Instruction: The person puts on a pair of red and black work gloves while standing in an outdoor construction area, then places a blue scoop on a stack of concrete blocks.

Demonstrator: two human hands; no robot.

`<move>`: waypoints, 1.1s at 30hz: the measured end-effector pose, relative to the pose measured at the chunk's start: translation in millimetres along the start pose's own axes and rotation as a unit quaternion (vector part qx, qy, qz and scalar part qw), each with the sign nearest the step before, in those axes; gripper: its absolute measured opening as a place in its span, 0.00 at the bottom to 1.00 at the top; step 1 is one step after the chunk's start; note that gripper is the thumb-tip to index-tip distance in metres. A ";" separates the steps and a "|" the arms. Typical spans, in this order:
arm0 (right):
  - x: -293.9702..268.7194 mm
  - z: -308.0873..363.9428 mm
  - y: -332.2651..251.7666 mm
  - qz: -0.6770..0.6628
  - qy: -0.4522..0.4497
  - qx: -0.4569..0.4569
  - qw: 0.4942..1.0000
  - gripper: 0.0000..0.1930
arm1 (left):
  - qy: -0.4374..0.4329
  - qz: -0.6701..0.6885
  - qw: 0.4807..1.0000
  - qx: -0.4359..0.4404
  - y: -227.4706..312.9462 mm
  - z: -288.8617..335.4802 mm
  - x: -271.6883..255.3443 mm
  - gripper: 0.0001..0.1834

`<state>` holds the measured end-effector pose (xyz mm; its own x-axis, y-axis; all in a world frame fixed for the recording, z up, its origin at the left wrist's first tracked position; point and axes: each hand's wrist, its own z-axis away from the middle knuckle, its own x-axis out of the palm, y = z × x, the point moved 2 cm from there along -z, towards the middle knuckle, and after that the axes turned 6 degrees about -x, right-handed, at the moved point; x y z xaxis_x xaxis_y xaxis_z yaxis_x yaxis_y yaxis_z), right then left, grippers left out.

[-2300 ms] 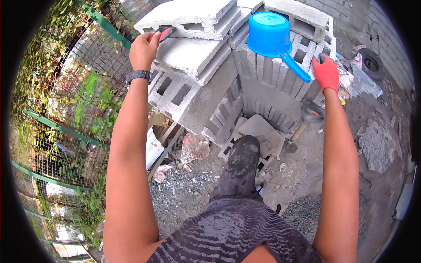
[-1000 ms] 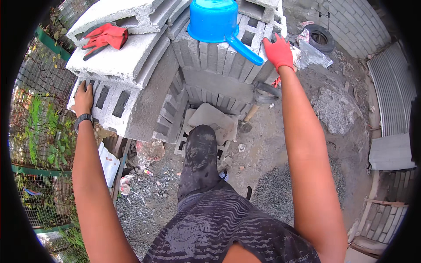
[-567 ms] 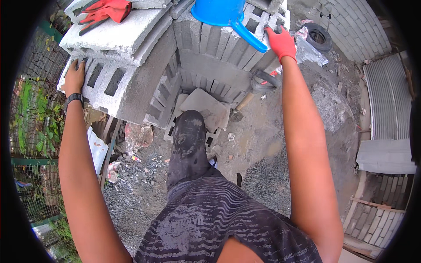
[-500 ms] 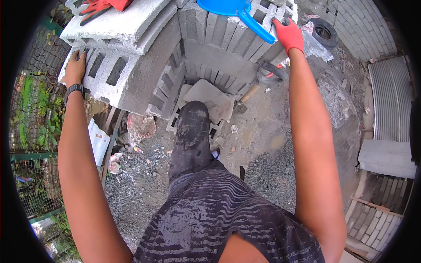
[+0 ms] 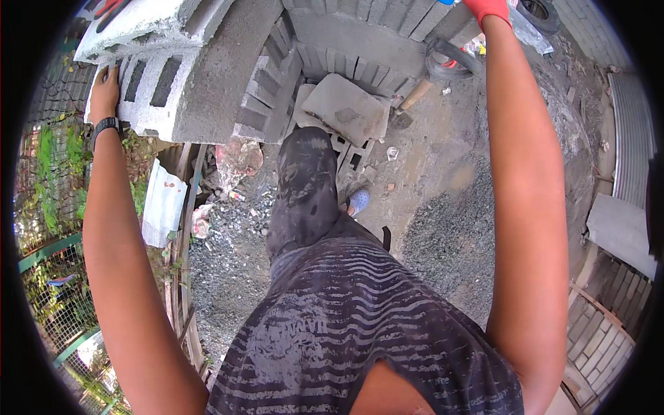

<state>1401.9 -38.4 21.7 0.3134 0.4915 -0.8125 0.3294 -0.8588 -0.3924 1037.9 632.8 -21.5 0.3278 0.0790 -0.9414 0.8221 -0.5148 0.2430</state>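
- A person is looking down from above at their own two arms, which are reaching up toward a stack of grey concrete blocks filling the view from ten to one o'clock.
- The left hand (image 5: pixel 105 86), bare and wearing a dark wristband, is resting at ten o'clock against the end of a hollow concrete block (image 5: pixel 181 72); the fingers are lying together, flat on the block's edge, not wrapped around it.
- The right hand (image 5: pixel 488 7), in a red glove, is reaching to one o'clock and is cut off by the top edge, so I cannot tell how its fingers are set or what they are touching.
- The hollow concrete block is sitting tilted on the stack, with its open cells facing the camera. It looks heavy, rigid and rough, likely crumbly at corners; gripping through the cells or under both ends would seem the surest hold.
- A flat slab (image 5: pixel 344 108) is leaning at twelve o'clock, just above the person's raised knee in dusty trousers (image 5: pixel 304 187).
- A blue shoe (image 5: pixel 357 202) is showing near centre on gravel.
- A wooden-handled tool (image 5: pixel 412 101) is lying at one o'clock beside a coil of dark hose (image 5: pixel 443 62).
- A red object at the top left corner is mostly cropped out; it may be a glove.
- A wire fence (image 5: pixel 52 263) with greenery is running along nine o'clock.
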 end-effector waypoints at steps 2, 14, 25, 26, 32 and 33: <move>-3.3 2.2 5.3 0.006 -0.001 0.007 1.000 0.35 | -0.007 0.011 1.000 0.016 13.3 8.9 -2.6 0.38; 8.4 -7.1 6.8 0.024 0.001 -0.003 1.000 0.34 | 0.025 0.123 0.990 0.057 9.1 24.5 -17.8 0.32; -4.0 11.4 -10.5 0.037 0.027 -0.019 0.999 0.28 | 0.057 0.330 0.933 0.134 45.2 84.1 -43.3 0.19; -4.5 13.9 -16.0 0.039 0.038 -0.019 0.998 0.28 | 0.054 0.339 0.928 0.145 44.7 85.8 -43.0 0.17; -9.0 21.5 -39.0 0.106 0.038 0.070 0.991 0.26 | 0.028 0.371 0.912 0.171 40.7 89.8 -46.4 0.13; -9.2 18.8 -38.2 0.110 0.041 0.076 0.990 0.26 | 0.022 0.391 0.906 0.162 41.5 90.3 -47.0 0.13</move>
<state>1369.8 -12.9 36.1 0.4352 0.2949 -0.8507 0.1095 -0.9551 -0.2752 1014.6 530.6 11.7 0.7746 -0.3874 -0.5000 0.1546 -0.6505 0.7436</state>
